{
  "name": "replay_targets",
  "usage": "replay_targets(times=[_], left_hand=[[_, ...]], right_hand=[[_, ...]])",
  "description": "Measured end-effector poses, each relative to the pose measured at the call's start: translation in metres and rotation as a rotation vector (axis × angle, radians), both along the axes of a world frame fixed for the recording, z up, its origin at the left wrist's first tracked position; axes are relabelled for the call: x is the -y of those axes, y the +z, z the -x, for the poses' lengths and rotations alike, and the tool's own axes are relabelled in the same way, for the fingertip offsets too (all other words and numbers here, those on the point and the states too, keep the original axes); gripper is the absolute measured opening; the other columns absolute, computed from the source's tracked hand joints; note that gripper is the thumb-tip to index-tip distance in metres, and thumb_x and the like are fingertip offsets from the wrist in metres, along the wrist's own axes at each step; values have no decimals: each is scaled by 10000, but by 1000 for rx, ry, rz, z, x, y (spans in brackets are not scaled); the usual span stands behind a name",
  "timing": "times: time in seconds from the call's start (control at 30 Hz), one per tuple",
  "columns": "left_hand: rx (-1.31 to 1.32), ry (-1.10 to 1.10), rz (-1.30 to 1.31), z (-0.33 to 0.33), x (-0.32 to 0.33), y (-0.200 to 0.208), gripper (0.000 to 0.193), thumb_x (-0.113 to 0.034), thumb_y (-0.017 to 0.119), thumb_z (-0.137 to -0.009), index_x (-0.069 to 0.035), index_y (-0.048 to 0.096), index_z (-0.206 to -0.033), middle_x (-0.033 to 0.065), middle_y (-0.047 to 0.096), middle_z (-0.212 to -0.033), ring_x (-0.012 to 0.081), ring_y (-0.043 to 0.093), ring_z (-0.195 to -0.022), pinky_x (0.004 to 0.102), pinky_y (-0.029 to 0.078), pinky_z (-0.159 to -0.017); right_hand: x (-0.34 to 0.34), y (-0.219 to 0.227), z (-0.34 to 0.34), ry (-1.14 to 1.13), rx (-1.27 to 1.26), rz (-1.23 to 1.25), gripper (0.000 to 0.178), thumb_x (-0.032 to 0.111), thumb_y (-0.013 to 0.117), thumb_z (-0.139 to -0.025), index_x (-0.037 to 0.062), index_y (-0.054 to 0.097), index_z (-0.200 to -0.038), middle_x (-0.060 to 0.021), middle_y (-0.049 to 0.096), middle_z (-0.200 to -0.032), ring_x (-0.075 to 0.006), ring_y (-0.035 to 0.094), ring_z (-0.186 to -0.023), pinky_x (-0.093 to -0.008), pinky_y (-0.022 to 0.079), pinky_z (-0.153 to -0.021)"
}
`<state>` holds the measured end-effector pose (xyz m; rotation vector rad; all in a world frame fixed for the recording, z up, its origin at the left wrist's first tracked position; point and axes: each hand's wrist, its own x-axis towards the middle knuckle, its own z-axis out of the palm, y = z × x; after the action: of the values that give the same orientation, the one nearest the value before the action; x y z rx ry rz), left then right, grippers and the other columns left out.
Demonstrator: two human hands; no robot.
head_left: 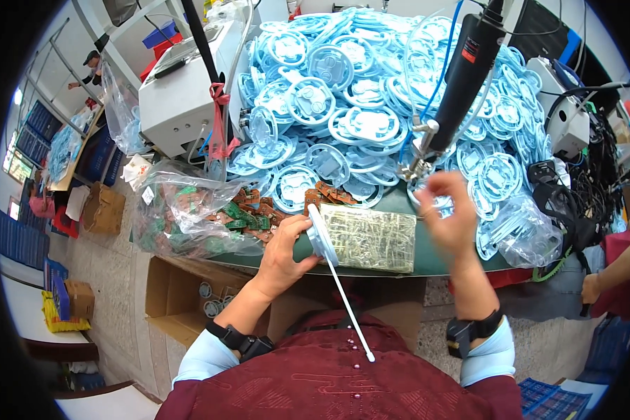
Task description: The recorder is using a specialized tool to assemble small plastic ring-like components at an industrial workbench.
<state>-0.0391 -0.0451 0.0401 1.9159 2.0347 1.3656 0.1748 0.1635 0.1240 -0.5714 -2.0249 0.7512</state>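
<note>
My left hand (284,253) is closed on a light blue round plastic housing (322,238), held tilted nearly edge-on. A thin white stick (352,311) runs from it down toward my apron. My right hand (446,213) is raised and smeared by motion, so whether it holds anything is unclear. Just above it hangs a black electric screwdriver (465,77) with a metal tip assembly (420,157). Between my hands lies a flat yellowish block of many small metal pieces (367,239). Small brown and green circuit boards (255,213) are heaped beside my left hand.
A large pile of light blue round housings (371,91) covers the back of the green table (493,264). A grey-white machine (182,87) stands back left, near a clear plastic bag (168,203). Below sits a cardboard box (168,294). Another person's hand (591,288) appears at right.
</note>
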Motion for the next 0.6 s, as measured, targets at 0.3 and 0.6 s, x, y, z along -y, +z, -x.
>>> replay_targets(times=[0.3, 0.6], left_hand=[[-30, -74, -109, -24, -19, 13, 726, -6, 842, -632, -59, 506, -1273, 199, 585, -1223, 383, 612, -1093, 424, 520, -913], [-43, -39, -119, -34, -24, 9, 693, -2, 821, -633, -47, 548, -1268, 192, 601, -1230, 374, 623, -1087, 423, 526, -916]], right_hand=[[72, -40, 30, 304, 292, -126, 362, 385, 709, -871, 66, 589, -749, -103, 595, -672, -312, 622, -593, -425, 478, -525], [71, -44, 21, 240, 230, -97, 285, 299, 679, -899, 65, 584, -766, -102, 584, -643, -319, 610, -569, -425, 465, -515]])
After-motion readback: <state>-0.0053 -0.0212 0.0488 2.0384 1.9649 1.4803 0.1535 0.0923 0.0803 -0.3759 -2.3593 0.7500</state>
